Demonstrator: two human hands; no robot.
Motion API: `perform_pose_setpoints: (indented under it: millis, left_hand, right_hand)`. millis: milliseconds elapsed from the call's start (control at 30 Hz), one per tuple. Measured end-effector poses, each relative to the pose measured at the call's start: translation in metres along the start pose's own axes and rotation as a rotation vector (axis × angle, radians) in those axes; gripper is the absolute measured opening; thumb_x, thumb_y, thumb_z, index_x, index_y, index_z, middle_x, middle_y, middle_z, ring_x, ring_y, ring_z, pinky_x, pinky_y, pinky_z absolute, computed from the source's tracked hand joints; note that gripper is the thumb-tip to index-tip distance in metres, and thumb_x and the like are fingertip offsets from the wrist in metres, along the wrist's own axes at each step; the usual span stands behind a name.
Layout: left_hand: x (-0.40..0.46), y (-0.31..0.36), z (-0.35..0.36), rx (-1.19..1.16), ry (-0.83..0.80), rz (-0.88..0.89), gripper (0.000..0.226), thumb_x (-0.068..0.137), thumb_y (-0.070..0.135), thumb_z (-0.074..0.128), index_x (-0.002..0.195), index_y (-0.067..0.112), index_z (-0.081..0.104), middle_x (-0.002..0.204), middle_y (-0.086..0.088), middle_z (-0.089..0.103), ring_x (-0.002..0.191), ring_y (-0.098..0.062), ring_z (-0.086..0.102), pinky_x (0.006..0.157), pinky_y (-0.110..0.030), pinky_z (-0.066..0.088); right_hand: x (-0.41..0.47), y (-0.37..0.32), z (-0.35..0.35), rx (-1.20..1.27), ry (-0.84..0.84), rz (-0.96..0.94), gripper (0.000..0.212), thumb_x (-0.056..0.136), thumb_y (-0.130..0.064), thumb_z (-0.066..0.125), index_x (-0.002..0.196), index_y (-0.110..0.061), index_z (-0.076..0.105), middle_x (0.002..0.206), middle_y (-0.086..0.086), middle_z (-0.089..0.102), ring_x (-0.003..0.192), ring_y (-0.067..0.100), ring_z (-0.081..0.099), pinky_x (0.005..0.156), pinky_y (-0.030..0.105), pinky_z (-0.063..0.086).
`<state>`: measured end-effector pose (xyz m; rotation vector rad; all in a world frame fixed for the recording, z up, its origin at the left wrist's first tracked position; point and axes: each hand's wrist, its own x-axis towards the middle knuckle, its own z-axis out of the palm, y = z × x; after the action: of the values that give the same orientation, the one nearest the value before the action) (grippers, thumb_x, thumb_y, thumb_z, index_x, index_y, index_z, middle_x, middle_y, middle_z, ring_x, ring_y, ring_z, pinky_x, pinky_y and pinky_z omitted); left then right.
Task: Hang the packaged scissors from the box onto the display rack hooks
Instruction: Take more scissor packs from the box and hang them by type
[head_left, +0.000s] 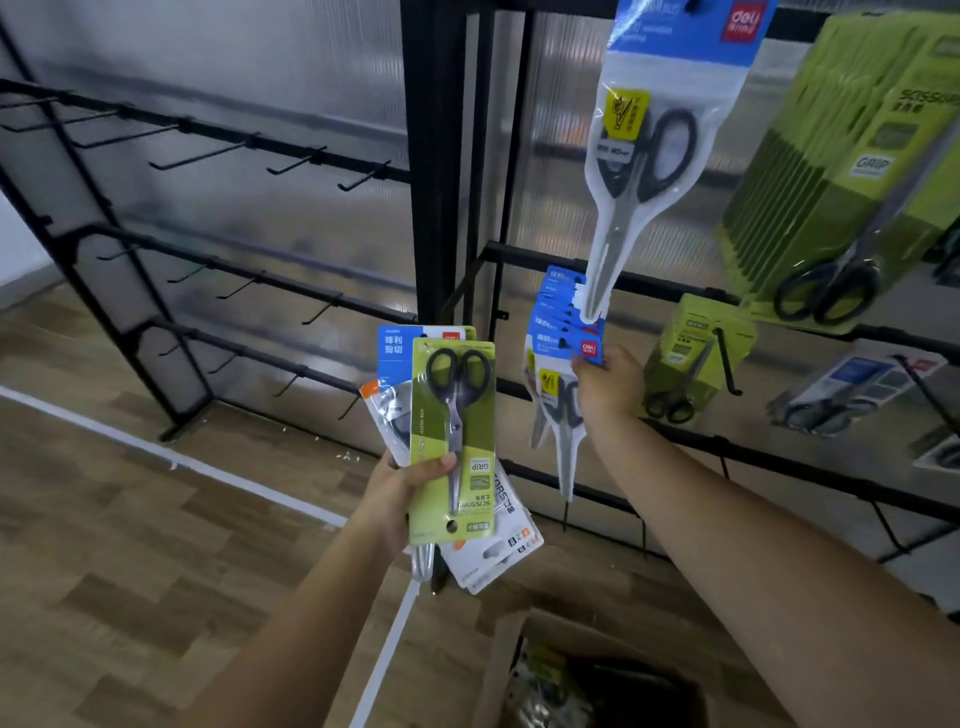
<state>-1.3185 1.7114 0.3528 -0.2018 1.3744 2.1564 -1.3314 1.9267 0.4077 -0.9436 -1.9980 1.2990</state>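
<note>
The job looks partly done. On the right-hand rack (675, 283) several hooks already carry stock: a blue-topped pack of scissors (644, 156) hangs high up, a thick row of green packs (831, 171) sits beside it to the right, a smaller green batch (685, 358) hangs lower, and a bunch of blue-topped packs (558, 332) hangs on a middle hook.

The right hand (610, 387) is at that blue bunch, its fingers (584, 364) pinching the top edge of the front pack near the hook (whether the hole is fully over the hook I cannot tell).

The left hand (410, 493) holds a fanned stack of packs still to be hung, fingers curled round them and the thumb pressed across the front green pack (452, 441); a blue-topped one and white ones lie behind it.

The cardboard box (582, 675) stands open on the floor at the bottom of the view, with more packs inside, so a good deal seems left. The left-hand rack (218, 223) has three rails of bare hooks (306, 163).

The floor (130, 519) is wood-look planks with a white strip (218, 475) running across it and a few small white scraps near the rack's foot. Behind the black frames is a ribbed translucent wall panel (260, 78).
</note>
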Motion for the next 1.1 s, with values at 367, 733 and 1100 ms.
perform_pose_setpoints:
  millis: [367, 733, 1100]
  left_hand:
    - [-0.002, -0.005, 0.018, 0.007, -0.126, 0.000, 0.041, 0.066, 0.006, 0.066, 0.106, 0.005, 0.063, 0.090, -0.016, 0.072, 0.076, -0.031, 0.071, 0.057, -0.040, 0.057]
    - [-0.015, -0.005, 0.021, -0.107, -0.140, 0.013, 0.054, 0.078, 0.049, 0.053, 0.116, 0.012, 0.065, 0.104, -0.014, 0.072, 0.089, -0.029, 0.071, 0.062, -0.035, 0.057]
    - [-0.037, -0.019, 0.044, -0.010, -0.039, 0.092, 0.039, 0.074, 0.031, 0.064, 0.109, 0.014, 0.061, 0.103, -0.011, 0.071, 0.082, -0.025, 0.070, 0.064, -0.041, 0.056]
  right_hand:
    - [-0.069, -0.001, -0.001, 0.152, -0.712, 0.124, 0.022, 0.076, -0.009, 0.074, 0.093, 0.002, 0.063, 0.096, 0.018, 0.069, 0.083, 0.027, 0.065, 0.080, 0.042, 0.054]
    - [-0.069, 0.001, -0.016, 0.725, -0.293, 0.488, 0.013, 0.090, 0.003, 0.052, 0.092, -0.008, 0.057, 0.100, 0.017, 0.059, 0.097, 0.030, 0.056, 0.085, 0.043, 0.044]
    - [-0.081, 0.002, -0.016, 1.042, -0.230, 0.706, 0.033, 0.098, -0.012, 0.044, 0.131, -0.006, 0.046, 0.126, 0.017, 0.058, 0.111, 0.033, 0.058, 0.094, 0.053, 0.045]
